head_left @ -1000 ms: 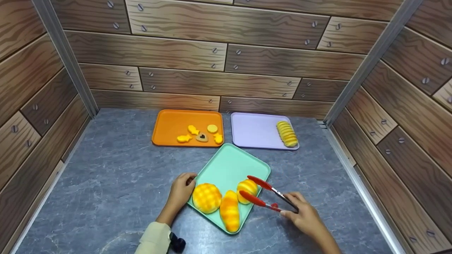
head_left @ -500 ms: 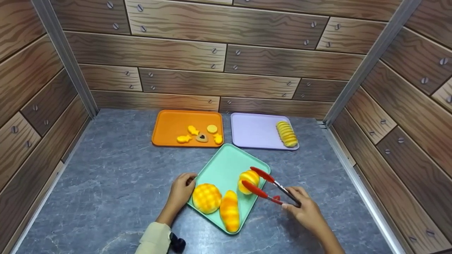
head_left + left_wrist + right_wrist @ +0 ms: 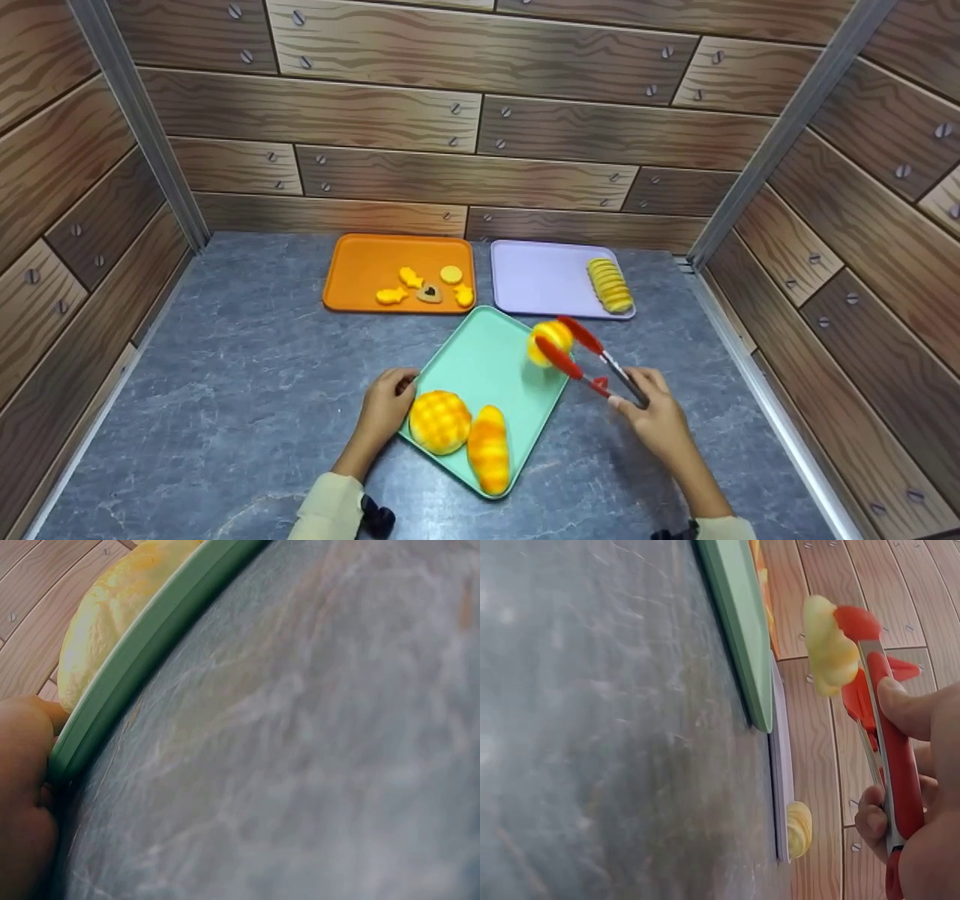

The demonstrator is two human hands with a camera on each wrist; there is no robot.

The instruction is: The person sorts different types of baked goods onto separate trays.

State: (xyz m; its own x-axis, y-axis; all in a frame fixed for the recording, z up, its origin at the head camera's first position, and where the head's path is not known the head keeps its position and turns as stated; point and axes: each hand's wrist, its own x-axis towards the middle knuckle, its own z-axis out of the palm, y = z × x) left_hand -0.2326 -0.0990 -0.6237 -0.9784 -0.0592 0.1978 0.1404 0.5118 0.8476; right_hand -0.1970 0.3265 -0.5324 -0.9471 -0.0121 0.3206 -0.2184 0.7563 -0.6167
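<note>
My right hand (image 3: 654, 412) grips red-tipped metal tongs (image 3: 585, 335), which hold a small striped yellow-orange bread roll (image 3: 546, 332). In the right wrist view, the roll (image 3: 826, 645) hangs in the air between the red tong heads. It is above the far right part of the mint green tray (image 3: 480, 360). My left hand (image 3: 386, 405) pinches the left rim of this tray, with fingers on the edge in the left wrist view. Inside the tray's near end lie a round checkered bun (image 3: 440, 422) and a long bread roll (image 3: 489, 450), side by side.
Behind the green tray, an orange tray (image 3: 367, 262) carries several small yellow fish shapes and cookies. Beside it, a lilac tray (image 3: 536, 277) bears a ridged yellow loaf (image 3: 609, 285) at its right end. Wood-patterned walls (image 3: 390, 120) enclose the grey marbled table (image 3: 240, 375).
The tongs have lifted the small bread roll from beside the long roll and carried it forward and slightly right. My left hand and the trays have stayed in place.
</note>
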